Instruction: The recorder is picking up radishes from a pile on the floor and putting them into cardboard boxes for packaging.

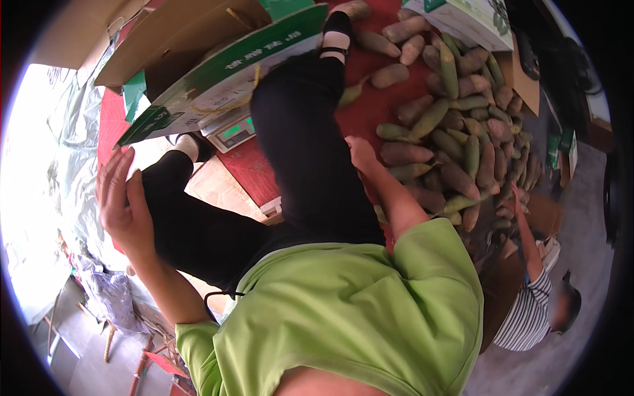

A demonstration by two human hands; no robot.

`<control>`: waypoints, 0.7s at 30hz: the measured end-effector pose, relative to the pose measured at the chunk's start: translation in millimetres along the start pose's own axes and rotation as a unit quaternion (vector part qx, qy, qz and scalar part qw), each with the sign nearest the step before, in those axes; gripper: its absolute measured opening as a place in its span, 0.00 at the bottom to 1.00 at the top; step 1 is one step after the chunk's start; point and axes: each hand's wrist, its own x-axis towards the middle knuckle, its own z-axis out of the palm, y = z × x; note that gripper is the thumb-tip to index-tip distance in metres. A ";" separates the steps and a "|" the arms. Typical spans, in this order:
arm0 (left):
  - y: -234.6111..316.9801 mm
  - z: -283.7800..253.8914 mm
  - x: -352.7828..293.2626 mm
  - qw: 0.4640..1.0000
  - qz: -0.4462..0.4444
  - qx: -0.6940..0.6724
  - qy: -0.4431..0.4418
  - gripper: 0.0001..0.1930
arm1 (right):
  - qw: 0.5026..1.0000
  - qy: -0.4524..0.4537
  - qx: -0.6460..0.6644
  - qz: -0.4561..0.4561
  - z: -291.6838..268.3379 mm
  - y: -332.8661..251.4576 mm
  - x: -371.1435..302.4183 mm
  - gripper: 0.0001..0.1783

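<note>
My left hand (pixel 121 201) is raised at the left beside my knee, fingers stretched out and holding nothing. It is nearest the lower corner of a green and white carton (pixel 228 89) with a yellow cord handle. Below the carton is a digital scale (pixel 232 134) with a lit green display. Beside my right thigh, over the red mat (pixel 370 99), my right hand (pixel 360 153) is closed; its palm side is hidden, so I cannot see whether anything is in it. To its right lies a heap of long root vegetables, like radishes, some green (pixel 430 120) and some dull reddish (pixel 405 154).
Another green and white carton (pixel 472 23) stands at the upper right behind the heap. At right, a person in a striped shirt (pixel 525 320) reaches a hand (pixel 517 200) toward the vegetables. Clear plastic sheeting (pixel 72 142) and sticks (pixel 142 366) are at left.
</note>
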 end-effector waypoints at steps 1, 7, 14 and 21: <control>-1.7 2.3 10.8 1.000 -0.007 0.008 0.005 0.14 | 0.999 0.045 0.017 0.005 -2.5 0.9 18.0 0.15; -10.6 36.3 38.2 0.998 -0.044 0.038 0.021 0.24 | 0.866 0.097 0.353 0.340 -18.4 -23.7 107.7 0.22; 1.0 50.5 28.5 0.998 0.005 -0.023 -0.053 0.12 | 0.869 0.102 0.383 0.296 -33.5 19.6 150.2 0.24; -8.5 55.1 33.8 0.999 0.011 -0.020 -0.035 0.15 | 0.911 0.114 0.331 0.217 -63.2 48.9 132.0 0.23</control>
